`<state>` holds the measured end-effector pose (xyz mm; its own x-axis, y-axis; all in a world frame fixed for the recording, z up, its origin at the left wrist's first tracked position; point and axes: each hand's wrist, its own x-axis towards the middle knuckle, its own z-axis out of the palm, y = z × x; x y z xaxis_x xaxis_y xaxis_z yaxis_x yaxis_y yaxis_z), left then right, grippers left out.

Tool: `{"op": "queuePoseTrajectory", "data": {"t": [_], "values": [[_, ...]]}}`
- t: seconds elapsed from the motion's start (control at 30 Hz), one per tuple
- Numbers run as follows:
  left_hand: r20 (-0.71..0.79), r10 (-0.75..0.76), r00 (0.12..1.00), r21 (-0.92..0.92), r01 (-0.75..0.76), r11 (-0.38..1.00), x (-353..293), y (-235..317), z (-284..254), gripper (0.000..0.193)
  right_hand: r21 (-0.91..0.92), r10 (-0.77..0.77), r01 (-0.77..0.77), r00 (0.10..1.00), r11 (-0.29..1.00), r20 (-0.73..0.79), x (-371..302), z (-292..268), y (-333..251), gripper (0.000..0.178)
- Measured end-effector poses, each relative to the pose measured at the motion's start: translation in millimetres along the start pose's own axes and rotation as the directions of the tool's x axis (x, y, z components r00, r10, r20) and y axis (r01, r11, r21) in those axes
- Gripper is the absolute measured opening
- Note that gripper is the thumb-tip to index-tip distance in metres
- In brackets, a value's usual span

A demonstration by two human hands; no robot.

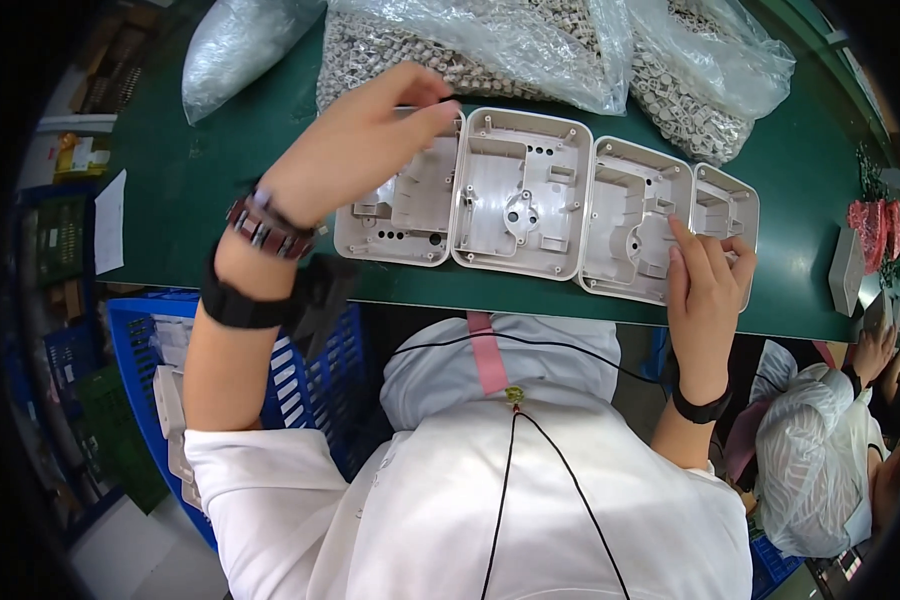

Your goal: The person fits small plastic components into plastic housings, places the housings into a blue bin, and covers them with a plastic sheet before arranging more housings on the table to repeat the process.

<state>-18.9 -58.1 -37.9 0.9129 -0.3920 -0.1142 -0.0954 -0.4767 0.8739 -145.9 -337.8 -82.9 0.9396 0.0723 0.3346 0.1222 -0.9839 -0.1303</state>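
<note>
A row of several pale grey plastic housings, open side up, lies on the green table. My left hand is over the upper part of the leftmost housing, its fingers bent and apart from the thumb, with nothing visible between them. To its right, the second housing lies uncovered, showing posts, round holes and inner ribs. My right hand rests across the third housing and the rightmost housing. Its index finger reaches into the third one; the fingers are spread, and I see nothing held. The undersides of its fingertips are hidden.
Clear bags of small grey plastic parts lie behind the housings, another bag at back right. A blue crate with grey parts stands below the table's left edge. At far right are a grey block and a co-worker's hands.
</note>
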Motion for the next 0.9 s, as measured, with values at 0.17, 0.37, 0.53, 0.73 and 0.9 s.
{"op": "queuePoseTrajectory", "data": {"t": [0.17,0.37,0.53,0.73,0.9], "values": [[-0.029,0.141,0.990,0.599,-0.095,0.795,-43,-16,-27,0.030,-0.003,0.051,-0.050,0.998,0.999,0.025,3,1,-8,0.029],[0.006,0.382,0.924,0.881,-0.186,0.436,-36,-17,-25,0.030,0.084,0.152,-0.142,0.981,0.986,-0.118,1,0,-11,0.038],[0.234,0.587,0.775,0.736,-0.536,0.413,10,-8,-7,0.035,0.249,0.023,-0.007,0.998,0.968,-0.062,-7,-5,-45,0.042],[0.322,0.387,0.864,0.744,-0.484,0.461,19,-9,0,0.040,0.390,-0.149,0.145,0.989,0.909,-0.018,-12,-4,-63,0.037],[0.202,0.280,0.939,0.895,-0.293,0.336,-8,-27,-42,0.029,0.398,-0.083,0.086,0.996,0.913,-0.024,-16,2,-53,0.033]]}}
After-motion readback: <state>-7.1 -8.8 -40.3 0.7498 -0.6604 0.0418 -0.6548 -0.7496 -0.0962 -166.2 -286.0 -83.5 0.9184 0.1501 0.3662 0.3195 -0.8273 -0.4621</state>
